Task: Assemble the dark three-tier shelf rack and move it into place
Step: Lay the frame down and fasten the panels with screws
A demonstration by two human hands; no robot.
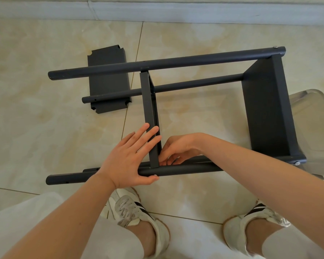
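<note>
The left hand (127, 159) reaches in from the lower left, forearm bare, palm down; its fingers (148, 136) are straight and spread, laid flat against the near end of the middle shelf (148, 101); its thumb lies along the front of the near pole (185, 170), the tip beside a screw (154, 176) in that pole. The right hand (176, 148) comes in from the right with the wrist bent, on the other side of the middle shelf; its fingers (165, 161) are curled down into the corner where that shelf meets the near pole; whether they pinch anything small there I cannot tell, as the hand hides it.

The rack (195, 83) lies on its side on the tiled floor (45, 118), just ahead of the person's shoes (138, 212); its poles run left to right; the end shelf (266, 109) stands on edge at the right ends, the middle shelf on edge about halfway along; the left ends of the poles are bare. A loose shelf (107, 79) lies flat on the floor under the far poles' left ends. A clear seat (314, 113) stands just beside the end shelf, on the right; a pale skirting (157, 12) runs along the top.
</note>
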